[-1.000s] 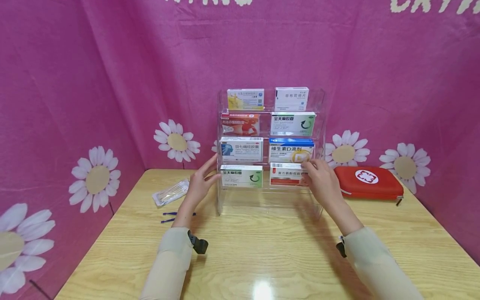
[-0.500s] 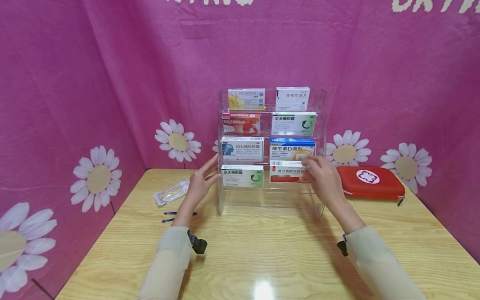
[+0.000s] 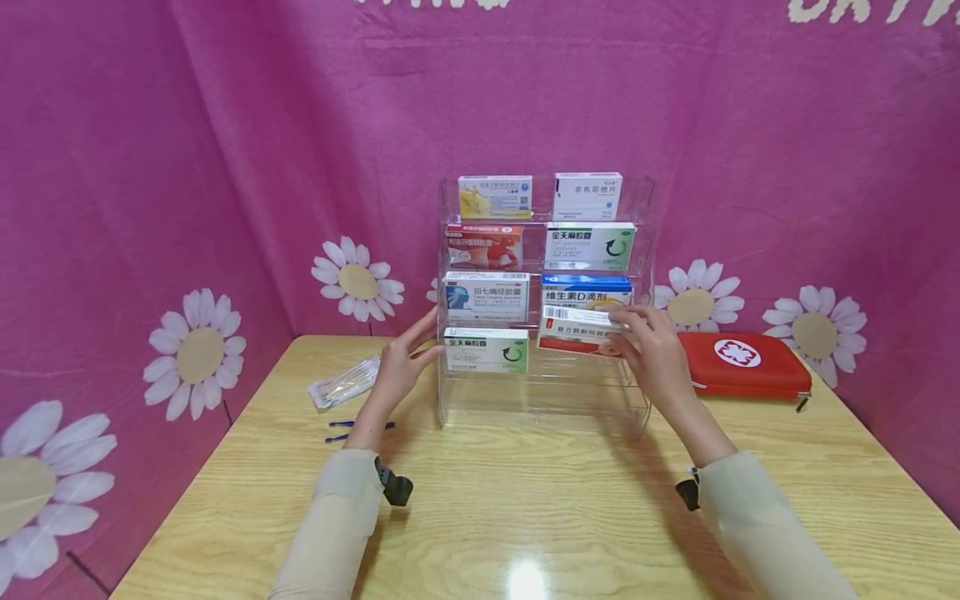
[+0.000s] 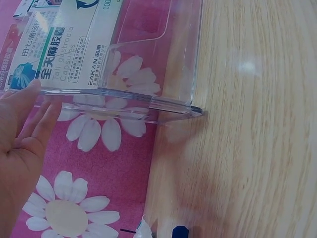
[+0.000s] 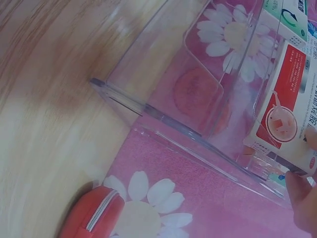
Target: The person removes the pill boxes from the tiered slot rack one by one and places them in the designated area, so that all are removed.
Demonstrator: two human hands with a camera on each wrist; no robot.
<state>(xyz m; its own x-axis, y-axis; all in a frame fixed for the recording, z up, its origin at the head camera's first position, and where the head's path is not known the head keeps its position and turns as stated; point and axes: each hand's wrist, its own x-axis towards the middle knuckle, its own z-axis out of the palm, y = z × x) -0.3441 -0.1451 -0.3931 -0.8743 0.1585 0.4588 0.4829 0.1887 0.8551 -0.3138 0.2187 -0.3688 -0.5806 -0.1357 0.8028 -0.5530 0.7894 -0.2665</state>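
Observation:
A clear acrylic display rack (image 3: 442, 392) stands on the table with tiers of medicine boxes. My right hand (image 3: 660, 354) pinches the right end of a red and white medicine box (image 3: 576, 332) at the bottom tier. That box is raised and tilted, overlapping the lower part of a blue and white vitamin D box (image 3: 581, 293). In the right wrist view the red and white box (image 5: 290, 99) shows its end close to thumb and finger. My left hand (image 3: 397, 371) touches the rack's left side with extended fingers, beside a green and white box (image 3: 486, 352).
Several other medicine boxes fill the upper tiers, among them a red box (image 3: 484, 248). A red zip case (image 3: 757, 371) lies right of the rack. To the left are a packet of cotton swabs (image 3: 345, 383) and blue tweezers (image 3: 341, 437). A pink curtain (image 3: 405, 100) hangs behind.
The red and white box has risen from its bottom-tier slot and tilted, with my right hand moving slightly up. My left hand keeps its place on the rack's side.

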